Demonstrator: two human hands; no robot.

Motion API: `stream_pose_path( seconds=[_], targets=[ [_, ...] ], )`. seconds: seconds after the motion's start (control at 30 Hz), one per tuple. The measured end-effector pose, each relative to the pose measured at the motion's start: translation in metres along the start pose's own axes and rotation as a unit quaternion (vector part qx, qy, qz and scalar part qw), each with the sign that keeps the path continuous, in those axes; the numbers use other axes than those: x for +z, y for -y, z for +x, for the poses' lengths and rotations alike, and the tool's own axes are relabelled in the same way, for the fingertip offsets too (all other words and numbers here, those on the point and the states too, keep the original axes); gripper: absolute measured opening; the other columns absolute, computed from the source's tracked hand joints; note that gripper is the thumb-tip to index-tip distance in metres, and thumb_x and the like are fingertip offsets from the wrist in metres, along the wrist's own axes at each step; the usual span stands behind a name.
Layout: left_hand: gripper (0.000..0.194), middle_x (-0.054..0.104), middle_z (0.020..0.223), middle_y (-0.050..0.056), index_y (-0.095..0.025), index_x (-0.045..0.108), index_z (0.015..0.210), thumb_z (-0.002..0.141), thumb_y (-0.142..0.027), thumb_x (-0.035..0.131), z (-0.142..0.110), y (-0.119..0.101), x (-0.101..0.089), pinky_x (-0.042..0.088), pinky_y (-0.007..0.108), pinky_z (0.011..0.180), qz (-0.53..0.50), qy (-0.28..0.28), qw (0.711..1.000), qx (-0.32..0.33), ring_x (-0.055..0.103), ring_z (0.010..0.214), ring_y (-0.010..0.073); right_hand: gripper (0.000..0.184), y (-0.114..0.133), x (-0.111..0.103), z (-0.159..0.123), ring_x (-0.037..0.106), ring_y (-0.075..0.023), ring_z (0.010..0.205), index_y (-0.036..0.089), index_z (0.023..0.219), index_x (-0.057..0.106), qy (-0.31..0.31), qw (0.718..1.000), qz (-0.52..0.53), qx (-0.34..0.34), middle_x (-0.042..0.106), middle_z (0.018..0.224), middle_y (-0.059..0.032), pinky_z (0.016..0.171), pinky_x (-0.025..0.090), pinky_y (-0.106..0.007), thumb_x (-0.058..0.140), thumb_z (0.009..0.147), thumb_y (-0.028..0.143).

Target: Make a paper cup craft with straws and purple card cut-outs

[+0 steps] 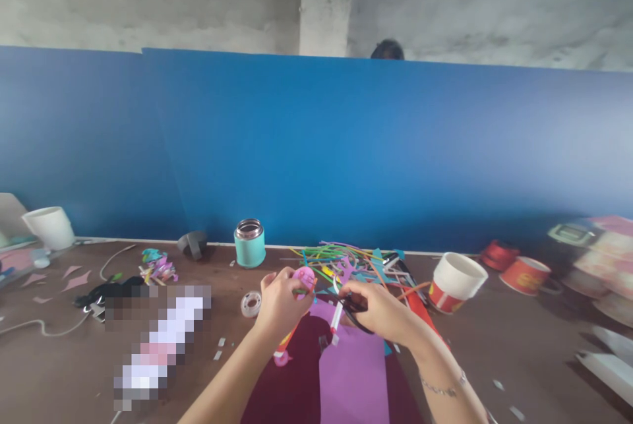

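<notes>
My left hand [281, 304] is closed round a round pink craft piece [303, 277] with a thin greenish-orange part beside it. A red and yellow piece [285, 339] shows below that hand, near a small pink piece [282, 359]. In my right hand [380, 313] are black-handled scissors [357, 316], partly hidden by the fingers. A white strip with a red end [337, 318] hangs between the two hands; what holds it is unclear. Beneath lie purple paper [352, 371] and dark red paper [281, 392].
Coloured pipe cleaners [341, 254] and blue scraps are heaped behind my hands. A tape roll [251, 304] and turquoise jar [250, 244] stand left; stacked paper cups [455, 282] and a red cup [525, 275] stand right. A blue partition [316, 147] rises behind, a person's head [388, 49] above it.
</notes>
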State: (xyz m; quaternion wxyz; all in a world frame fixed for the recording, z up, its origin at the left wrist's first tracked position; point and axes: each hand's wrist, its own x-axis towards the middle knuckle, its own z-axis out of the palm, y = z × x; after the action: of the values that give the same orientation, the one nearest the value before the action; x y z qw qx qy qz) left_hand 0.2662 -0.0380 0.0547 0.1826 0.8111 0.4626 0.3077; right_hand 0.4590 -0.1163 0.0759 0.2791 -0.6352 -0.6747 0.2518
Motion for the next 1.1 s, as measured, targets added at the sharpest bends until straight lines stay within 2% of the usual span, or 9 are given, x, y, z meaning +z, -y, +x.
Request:
stream_pose_path(
  seconds=[0.1, 0.23, 0.63, 0.9, 1.1],
  targets=[
    [0.009, 0.062, 0.079, -0.001, -0.026, 0.073, 0.066, 0.067, -0.029, 0.064, 0.002, -0.001, -0.003, 0.037, 0.031, 0.083, -0.04, 0.033, 0.998, -0.033, 0.059, 0.075, 0.0154, 0.02, -0.003, 0.0, 0.001, 0.042, -0.0102, 0.054, 0.019, 0.087, 0.063, 0.015, 0.999, 0.028, 0.001, 0.054, 0.061, 0.0037, 0.05, 0.033, -0.02, 0.059, 0.067, 0.019],
    [0.011, 0.063, 0.077, -0.001, -0.026, 0.074, 0.069, 0.064, -0.026, 0.064, 0.002, -0.002, -0.005, 0.04, 0.027, 0.076, -0.075, 0.049, 0.995, -0.036, 0.06, 0.074, 0.0158, 0.02, -0.005, 0.003, 0.004, 0.044, -0.01, 0.055, 0.019, 0.088, 0.063, 0.029, 0.998, 0.054, 0.002, 0.056, 0.063, 0.0033, 0.05, 0.034, -0.02, 0.058, 0.068, 0.018],
    [0.011, 0.071, 0.088, -0.002, -0.028, 0.074, 0.067, 0.062, -0.026, 0.065, -0.001, 0.0, -0.006, 0.041, 0.028, 0.079, -0.086, 0.082, 0.993, 0.003, 0.062, 0.08, 0.0191, 0.029, -0.007, 0.005, 0.007, 0.041, -0.009, 0.056, 0.02, 0.09, 0.061, 0.089, 0.984, 0.151, 0.022, 0.049, 0.063, 0.0064, 0.05, 0.034, -0.02, 0.069, 0.062, 0.021],
    [0.02, 0.068, 0.074, 0.001, -0.02, 0.073, 0.068, 0.068, -0.038, 0.062, 0.003, 0.001, -0.015, 0.043, 0.025, 0.069, -0.15, 0.159, 0.976, 0.01, 0.059, 0.075, 0.0181, 0.035, -0.018, 0.001, 0.009, 0.037, -0.0068, 0.05, 0.017, 0.089, 0.061, 0.123, 0.97, 0.208, 0.025, 0.046, 0.058, 0.0077, 0.046, 0.029, -0.019, 0.076, 0.062, 0.034],
    [0.023, 0.058, 0.059, -0.001, -0.016, 0.071, 0.063, 0.069, -0.037, 0.064, 0.003, 0.005, -0.015, 0.037, 0.022, 0.057, -0.245, 0.231, 0.942, 0.01, 0.05, 0.059, 0.0123, 0.04, -0.023, -0.001, 0.008, 0.039, -0.0054, 0.05, 0.017, 0.09, 0.058, 0.181, 0.953, 0.242, 0.032, 0.049, 0.061, 0.0076, 0.047, 0.032, -0.019, 0.078, 0.061, 0.034]
  ],
)
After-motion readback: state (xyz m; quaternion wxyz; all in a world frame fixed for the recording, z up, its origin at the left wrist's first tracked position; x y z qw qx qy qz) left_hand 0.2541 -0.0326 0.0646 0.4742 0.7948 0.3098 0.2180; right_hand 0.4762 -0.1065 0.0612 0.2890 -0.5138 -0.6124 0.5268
